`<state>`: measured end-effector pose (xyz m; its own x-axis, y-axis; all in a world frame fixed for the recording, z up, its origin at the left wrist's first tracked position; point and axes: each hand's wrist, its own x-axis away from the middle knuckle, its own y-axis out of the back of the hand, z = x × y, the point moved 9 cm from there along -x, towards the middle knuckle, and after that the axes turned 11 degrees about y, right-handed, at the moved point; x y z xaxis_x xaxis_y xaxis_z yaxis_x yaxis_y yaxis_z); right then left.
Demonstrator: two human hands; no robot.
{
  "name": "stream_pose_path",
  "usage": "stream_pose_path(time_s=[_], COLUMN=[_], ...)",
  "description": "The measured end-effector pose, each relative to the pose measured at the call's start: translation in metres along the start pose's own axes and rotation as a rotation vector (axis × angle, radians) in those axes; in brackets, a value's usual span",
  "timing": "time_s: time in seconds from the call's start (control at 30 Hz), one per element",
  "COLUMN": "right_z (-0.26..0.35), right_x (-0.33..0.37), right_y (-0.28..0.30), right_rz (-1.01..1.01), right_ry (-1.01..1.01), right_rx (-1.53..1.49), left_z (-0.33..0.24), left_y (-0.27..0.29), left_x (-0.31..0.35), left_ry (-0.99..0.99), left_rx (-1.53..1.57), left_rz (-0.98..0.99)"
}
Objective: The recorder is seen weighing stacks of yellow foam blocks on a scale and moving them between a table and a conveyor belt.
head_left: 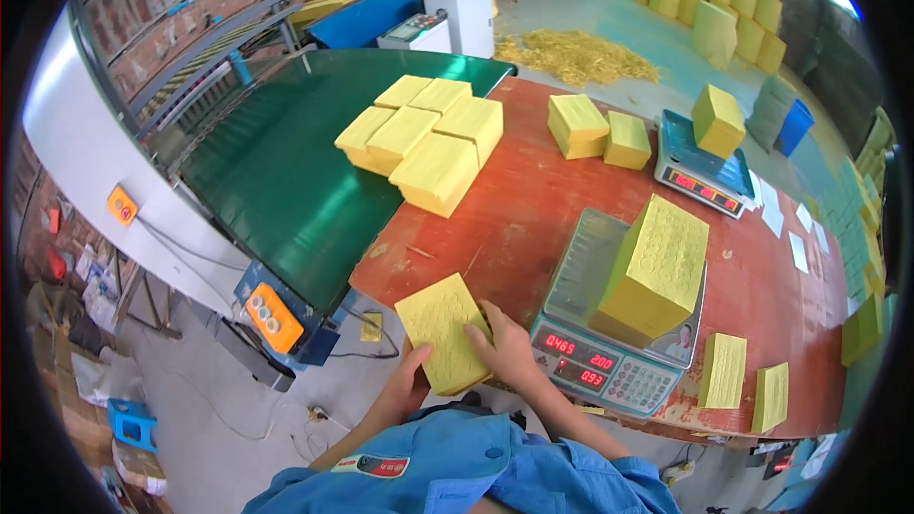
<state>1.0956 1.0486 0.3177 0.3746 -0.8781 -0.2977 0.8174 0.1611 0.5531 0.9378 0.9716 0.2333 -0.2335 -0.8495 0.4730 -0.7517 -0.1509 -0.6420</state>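
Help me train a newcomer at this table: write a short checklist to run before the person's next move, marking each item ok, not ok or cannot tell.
1. Held yellow bundle steadied from both sides: ok; left hand on its left edge, right hand on its right.
2. Near scale switched on: ok; its display shows lit red digits.
3. Near scale's platform free: not ok; a large yellow bundle stands on it.
4. Far scale free: not ok; a smaller yellow bundle rests on it.
5. Held bundle's underside undamaged: cannot tell; it is hidden.
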Motion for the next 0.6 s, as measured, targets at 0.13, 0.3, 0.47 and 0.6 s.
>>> stream_pose_path(time_s=[0.13,0.3,0.47,0.6], right_z=[-0.002,0.016,0.062,0.09], right_x=[0.017,0.042,0.034,0.015], right_y=[-0.001,0.029,0.092,0.176], right_rz=[-0.011,-0.088,-0.091,-0.187], right_ry=[-0.127,-0.21,-0.039,-0.034], right_rx=[-0.23,-0.638,-0.445,-0.698], left_z=[-0.01,-0.04,-0.138,-0.166], left_y=[0.005,0.021,-0.026,-0.18], left_x=[0.005,0.036,0.045,0.036], left_ry=[-0.016,0.127,-0.211,-0.175], left_rx=[-0.044,0.078,-0.228,-0.162], left_rz=[-0.043,-0.068,0.088,0.334])
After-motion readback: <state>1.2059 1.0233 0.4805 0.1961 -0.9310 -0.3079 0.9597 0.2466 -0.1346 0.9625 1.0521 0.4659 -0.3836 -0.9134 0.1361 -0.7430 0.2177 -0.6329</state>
